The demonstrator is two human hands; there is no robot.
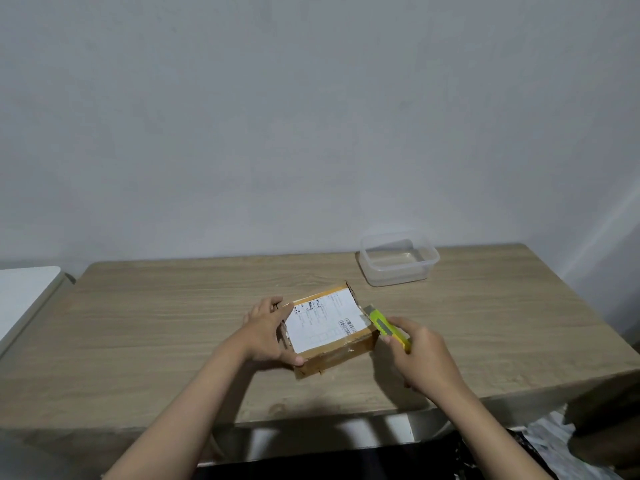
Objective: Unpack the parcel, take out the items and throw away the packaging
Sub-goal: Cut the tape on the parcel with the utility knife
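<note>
A small brown cardboard parcel (330, 332) with a white shipping label on top lies near the middle of the wooden table (173, 323). My left hand (266, 330) grips the parcel's left side, thumb at the near corner and fingers on the far corner. My right hand (422, 355) holds a yellow-green utility knife (386, 327), whose tip rests against the parcel's right top edge. The parcel is closed and its contents are hidden.
A clear plastic container (398, 259) without a lid stands at the back right of the table. A white surface (24, 296) sits to the left of the table. Crumpled dark and white material (554, 445) lies below the table's right front edge.
</note>
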